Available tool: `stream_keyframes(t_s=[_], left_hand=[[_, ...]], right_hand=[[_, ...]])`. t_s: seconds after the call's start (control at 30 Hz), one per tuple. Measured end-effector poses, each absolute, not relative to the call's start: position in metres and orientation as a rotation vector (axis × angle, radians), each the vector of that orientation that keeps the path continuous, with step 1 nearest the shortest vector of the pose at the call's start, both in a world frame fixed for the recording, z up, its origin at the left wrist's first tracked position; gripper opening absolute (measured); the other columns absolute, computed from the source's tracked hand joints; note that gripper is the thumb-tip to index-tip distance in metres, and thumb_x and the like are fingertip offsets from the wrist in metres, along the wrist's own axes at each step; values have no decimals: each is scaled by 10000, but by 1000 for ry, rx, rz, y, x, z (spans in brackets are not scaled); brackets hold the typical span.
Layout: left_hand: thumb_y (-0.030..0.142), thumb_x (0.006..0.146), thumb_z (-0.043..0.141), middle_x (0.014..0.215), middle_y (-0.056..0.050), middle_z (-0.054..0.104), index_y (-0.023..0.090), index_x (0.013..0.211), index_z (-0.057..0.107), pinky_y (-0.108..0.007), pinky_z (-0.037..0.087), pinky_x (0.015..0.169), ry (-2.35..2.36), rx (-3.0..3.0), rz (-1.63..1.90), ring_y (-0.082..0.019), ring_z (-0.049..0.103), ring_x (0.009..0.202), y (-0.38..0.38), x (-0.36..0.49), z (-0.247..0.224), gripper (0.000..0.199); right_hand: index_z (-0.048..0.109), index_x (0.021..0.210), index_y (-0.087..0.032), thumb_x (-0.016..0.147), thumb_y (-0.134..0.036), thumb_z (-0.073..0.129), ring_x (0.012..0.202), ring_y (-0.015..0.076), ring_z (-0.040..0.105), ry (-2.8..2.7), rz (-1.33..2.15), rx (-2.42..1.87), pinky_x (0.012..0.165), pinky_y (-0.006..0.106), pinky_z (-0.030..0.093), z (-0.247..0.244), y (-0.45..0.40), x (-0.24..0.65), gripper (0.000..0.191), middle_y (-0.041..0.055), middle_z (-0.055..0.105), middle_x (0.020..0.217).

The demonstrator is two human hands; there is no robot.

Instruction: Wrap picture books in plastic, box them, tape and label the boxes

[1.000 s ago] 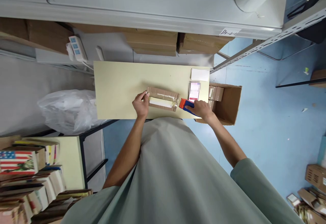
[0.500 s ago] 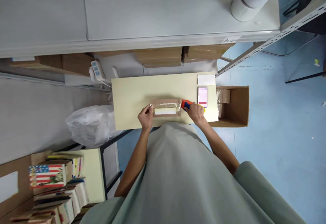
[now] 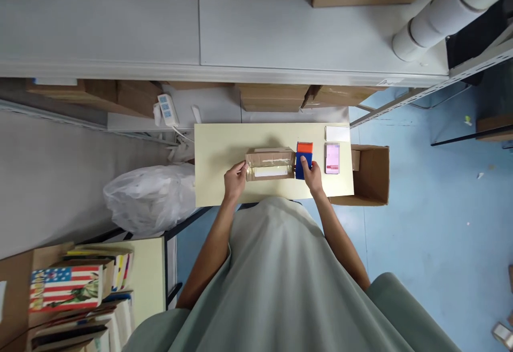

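A small cardboard box (image 3: pixel 270 157) with clear tape and a white label lies on the cream tabletop (image 3: pixel 216 143). My left hand (image 3: pixel 235 179) pinches the box's left end between thumb and fingers. My right hand (image 3: pixel 313 177) is closed round an orange and blue tape dispenser (image 3: pixel 303 164), thumb on its blue side. The dispenser is up against the right end of the box. The far side of my right hand's grip is hidden.
A phone (image 3: pixel 332 158) and a white paper stack (image 3: pixel 337 133) are on the table's right side. An open carton (image 3: pixel 372 176) stands to the right. A plastic bag (image 3: pixel 150 200) and several books (image 3: pixel 68 288) are at left. A grey shelf (image 3: pixel 240 37) spans the far side.
My right hand has turned the tape dispenser so its broad blue side faces up. The box is tilted more, its far side now showing. The view has shifted somewhat.
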State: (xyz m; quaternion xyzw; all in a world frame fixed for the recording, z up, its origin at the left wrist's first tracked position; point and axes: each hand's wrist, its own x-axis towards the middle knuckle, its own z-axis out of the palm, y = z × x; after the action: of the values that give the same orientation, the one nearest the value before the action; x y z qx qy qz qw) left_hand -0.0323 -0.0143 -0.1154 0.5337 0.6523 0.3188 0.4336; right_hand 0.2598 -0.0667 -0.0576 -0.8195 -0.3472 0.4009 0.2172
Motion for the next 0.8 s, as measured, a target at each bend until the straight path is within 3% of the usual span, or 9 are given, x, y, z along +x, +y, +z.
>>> stream_keyframes(t_s=[0.17,0.33,0.47,0.6,0.7,0.8], left_hand=[[375,997,650,1337,-103,803,243,1177,829,-364,657,958,1523,1399,879,-245,782,1121,-1,-63,-113,285],[268,937,691,1118,-103,833,208,1073,802,-392,687,927,1652,1244,825,-225,803,974,-11,-87,-139,185],[222,926,697,1156,-125,830,200,1117,782,-402,691,933,1639,1197,822,-230,811,999,-26,-96,-159,210],[157,913,666,1193,-146,814,193,1187,755,-420,680,946,1647,1193,735,-248,809,1025,-38,-96,-168,290],[108,905,604,1279,-173,775,196,1281,730,-464,635,1049,1732,1281,731,-285,785,1137,-41,-93,-164,406],[135,947,568,1455,-208,687,179,1419,676,-501,494,1248,1810,1457,866,-321,651,1407,-34,-83,-147,486]], right_hand=[[467,939,-275,935,-944,368,884,235,729,-843,1048,-2106,762,323,603,-61,-63,226,677,95,754,968],[489,955,-266,891,-993,389,953,269,785,-774,1131,-2032,803,360,650,-86,-67,186,736,121,783,995],[494,1034,-258,914,-940,510,981,288,831,-644,1203,-1938,811,371,673,-95,-82,171,693,147,814,1077],[473,1081,-257,927,-930,499,981,271,834,-668,1162,-2012,814,355,660,-90,-103,176,691,163,829,1112],[469,1114,-259,960,-906,452,972,274,826,-805,1138,-2102,822,353,633,-80,-116,189,665,161,837,1077],[494,1206,-234,1017,-836,399,944,302,809,-1051,1100,-2303,789,347,588,-67,-123,208,638,159,829,1050]])
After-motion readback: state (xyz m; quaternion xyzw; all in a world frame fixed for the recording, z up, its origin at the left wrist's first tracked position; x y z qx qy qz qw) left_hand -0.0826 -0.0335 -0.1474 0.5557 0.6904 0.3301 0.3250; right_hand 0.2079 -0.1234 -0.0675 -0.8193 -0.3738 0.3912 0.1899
